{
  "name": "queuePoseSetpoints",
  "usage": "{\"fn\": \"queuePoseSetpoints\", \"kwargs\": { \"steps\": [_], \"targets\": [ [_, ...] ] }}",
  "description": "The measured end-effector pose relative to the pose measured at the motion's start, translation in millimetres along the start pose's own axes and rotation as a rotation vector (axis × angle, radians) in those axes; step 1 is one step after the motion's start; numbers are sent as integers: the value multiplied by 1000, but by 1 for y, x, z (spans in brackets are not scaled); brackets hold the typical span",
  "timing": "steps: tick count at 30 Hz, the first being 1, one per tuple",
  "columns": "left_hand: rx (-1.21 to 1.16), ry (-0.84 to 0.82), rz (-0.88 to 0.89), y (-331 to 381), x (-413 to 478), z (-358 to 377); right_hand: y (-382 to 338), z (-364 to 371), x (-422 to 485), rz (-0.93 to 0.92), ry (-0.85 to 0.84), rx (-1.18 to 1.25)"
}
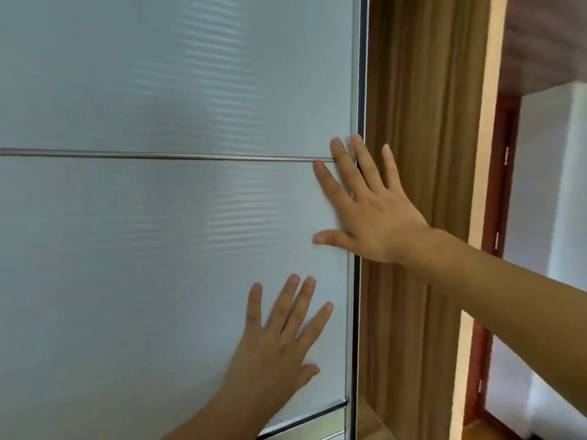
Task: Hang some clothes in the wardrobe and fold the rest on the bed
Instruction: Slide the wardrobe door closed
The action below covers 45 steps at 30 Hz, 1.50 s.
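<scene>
A frosted wardrobe door [158, 249] fills the view from 12 to 9 o'clock, with pale light on it in wavy bands. At 2 o'clock stands a wood-grain panel [422, 90], then a cream strip [487, 106]. At 3 o'clock are a red-brown door frame [509, 185] with hinges and a white wall [552, 185].

Your left hand [279, 338] flat on the frosted wardrobe door [158, 233], your right hand [371, 211] spread across its metal edge [355, 296], wooden frame [422, 122] beside
</scene>
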<state>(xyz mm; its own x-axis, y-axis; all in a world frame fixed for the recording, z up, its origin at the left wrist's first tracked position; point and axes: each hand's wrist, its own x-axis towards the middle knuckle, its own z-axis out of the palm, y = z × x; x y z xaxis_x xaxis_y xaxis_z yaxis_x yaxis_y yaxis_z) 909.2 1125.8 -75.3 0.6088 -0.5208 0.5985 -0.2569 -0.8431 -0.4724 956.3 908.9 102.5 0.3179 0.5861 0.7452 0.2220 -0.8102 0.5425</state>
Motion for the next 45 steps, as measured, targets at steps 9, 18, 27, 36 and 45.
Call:
{"fn": "queuePoseSetpoints", "kwargs": {
  "steps": [9,18,27,36,45],
  "targets": [
    [-133,62,56,49,56,14,56,14,-33,51,-108,-127],
    [-26,17,81,91,102,24,101,25,-62,99,-186,-227],
    [-37,85,104,125,137,35,131,31,-84,116,-260,-364],
    [14,63,123,140,151,39,142,36,-91,145,-322,-409],
    [-24,13,242,131,140,21,125,25,-90,320,-471,-325]
  ]
}}
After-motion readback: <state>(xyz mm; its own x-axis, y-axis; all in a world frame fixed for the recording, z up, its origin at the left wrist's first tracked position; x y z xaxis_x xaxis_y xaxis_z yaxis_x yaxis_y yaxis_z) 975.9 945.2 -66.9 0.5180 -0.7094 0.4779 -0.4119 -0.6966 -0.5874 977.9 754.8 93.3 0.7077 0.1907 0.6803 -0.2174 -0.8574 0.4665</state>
